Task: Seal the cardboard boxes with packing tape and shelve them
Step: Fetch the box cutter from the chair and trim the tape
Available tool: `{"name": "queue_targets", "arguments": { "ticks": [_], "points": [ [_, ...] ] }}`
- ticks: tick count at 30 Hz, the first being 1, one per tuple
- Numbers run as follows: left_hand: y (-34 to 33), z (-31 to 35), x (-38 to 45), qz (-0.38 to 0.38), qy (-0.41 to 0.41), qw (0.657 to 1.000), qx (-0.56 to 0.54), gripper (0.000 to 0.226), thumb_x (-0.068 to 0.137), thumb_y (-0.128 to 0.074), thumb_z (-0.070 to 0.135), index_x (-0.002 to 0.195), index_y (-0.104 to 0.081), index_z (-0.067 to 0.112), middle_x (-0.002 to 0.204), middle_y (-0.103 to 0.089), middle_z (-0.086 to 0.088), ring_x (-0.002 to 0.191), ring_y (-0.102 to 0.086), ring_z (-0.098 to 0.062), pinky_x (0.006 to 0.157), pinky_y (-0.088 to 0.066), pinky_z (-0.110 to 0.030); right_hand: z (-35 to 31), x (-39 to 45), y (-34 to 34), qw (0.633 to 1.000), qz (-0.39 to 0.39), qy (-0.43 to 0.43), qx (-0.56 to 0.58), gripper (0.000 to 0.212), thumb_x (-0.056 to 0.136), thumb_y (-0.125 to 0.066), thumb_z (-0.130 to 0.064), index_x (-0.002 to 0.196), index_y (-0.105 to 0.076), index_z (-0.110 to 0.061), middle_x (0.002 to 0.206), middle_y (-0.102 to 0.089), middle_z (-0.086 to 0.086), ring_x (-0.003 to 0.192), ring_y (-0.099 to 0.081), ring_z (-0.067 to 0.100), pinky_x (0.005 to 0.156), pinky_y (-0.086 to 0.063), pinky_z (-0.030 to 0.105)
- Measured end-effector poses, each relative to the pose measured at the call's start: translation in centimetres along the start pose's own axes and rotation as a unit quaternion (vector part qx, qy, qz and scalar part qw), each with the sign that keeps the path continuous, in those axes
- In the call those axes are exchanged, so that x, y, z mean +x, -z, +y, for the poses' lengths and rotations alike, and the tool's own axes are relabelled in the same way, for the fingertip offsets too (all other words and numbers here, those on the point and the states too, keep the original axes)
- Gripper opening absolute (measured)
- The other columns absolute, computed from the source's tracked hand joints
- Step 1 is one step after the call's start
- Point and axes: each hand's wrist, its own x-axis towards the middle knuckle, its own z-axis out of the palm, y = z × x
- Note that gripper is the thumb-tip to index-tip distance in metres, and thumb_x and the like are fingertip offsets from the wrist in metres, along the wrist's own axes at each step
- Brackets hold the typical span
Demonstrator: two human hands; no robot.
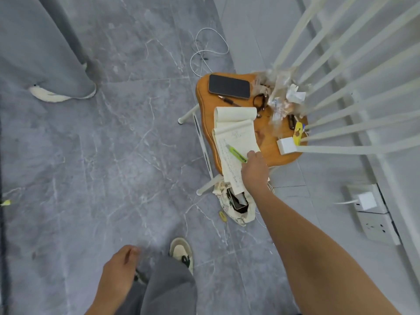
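Zero cardboard boxes or packing tape in view, so sealing and shelving look not yet begun. My right hand point(255, 169) reaches over the bench point(270, 145), grip at the green utility knife point(236, 153) lying on the notepad point(236, 142); fingers hidden, can't tell if closed. Left hand point(120, 264) hangs loosely curled, holding nothing.

White rack bars point(341, 71) crowd the counter point(204, 96) from 2 o'clock; phone point(229, 86), notepad point(236, 133) and crumpled plastic point(279, 94) cover it. Open floor point(113, 155) lies toward 9 o'clock.
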Motion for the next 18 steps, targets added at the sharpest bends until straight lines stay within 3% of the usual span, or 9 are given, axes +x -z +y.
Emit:
{"name": "queue_targets", "arguments": {
  "ticks": [3, 8, 11, 14, 18],
  "points": [
    [-0.1, 0.9, 0.9, 0.002, -0.002, 1.0, 0.007, 0.024, 0.099, -0.048, 0.014, 0.082, -0.065, 0.015, 0.077, -0.068, -0.01, 0.076, -0.064, -0.028, 0.073, -0.047, -0.04, -0.2, 0.6, -0.6, 1.0, 0.024, -0.006, 0.0, 0.018, 0.095, -0.047, -0.003, 0.112, -0.052, -0.005, 0.113, -0.055, 0.013, 0.106, -0.053, 0.031, 0.083, -0.041, 0.039],
    [1.1, 4.3, 1.3, -0.002, 0.006, 1.0, 0.001, 0.024, 0.1, -0.043, 0.013, 0.091, -0.065, 0.017, 0.088, -0.067, -0.009, 0.081, -0.061, -0.026, 0.07, -0.043, -0.035, -0.3, 0.0, 0.9, 1.0, 0.0, -0.007, -0.005, 0.016, 0.097, -0.049, -0.008, 0.112, -0.055, -0.008, 0.111, -0.058, 0.011, 0.104, -0.056, 0.029, 0.086, -0.045, 0.039],
    [2.5, 7.4, 0.1, -0.008, -0.002, 0.999, -0.036, 0.026, 0.102, -0.039, 0.011, 0.097, -0.064, 0.014, 0.092, -0.064, -0.008, 0.087, -0.058, -0.023, 0.074, -0.04, -0.03, -1.8, -2.4, 3.2, 0.999, -0.006, -0.021, 0.049, 0.017, 0.098, -0.05, -0.012, 0.113, -0.056, -0.007, 0.111, -0.058, 0.011, 0.103, -0.056, 0.03, 0.088, -0.046, 0.045],
    [4.7, 10.1, -2.0, -0.009, -0.01, 0.997, -0.075, 0.028, 0.101, -0.039, 0.009, 0.094, -0.065, 0.014, 0.091, -0.065, -0.007, 0.085, -0.058, -0.021, 0.067, -0.04, -0.023, -4.0, -6.4, 6.4, 0.994, -0.021, -0.016, 0.105, 0.016, 0.096, -0.053, -0.013, 0.111, -0.057, -0.009, 0.109, -0.058, 0.009, 0.101, -0.056, 0.03, 0.087, -0.044, 0.044],
    [10.0, 11.3, -6.0, 0.009, -0.016, 0.992, -0.122, 0.029, 0.102, -0.04, 0.009, 0.089, -0.064, 0.016, 0.088, -0.065, -0.005, 0.082, -0.059, -0.021, 0.066, -0.042, -0.022, -8.8, -14.3, 10.3, 0.981, -0.048, 0.022, 0.184, 0.006, 0.093, -0.056, -0.011, 0.094, -0.052, -0.016, 0.095, -0.059, 0.006, 0.089, -0.058, 0.028, 0.079, -0.046, 0.041]
  ]
}}
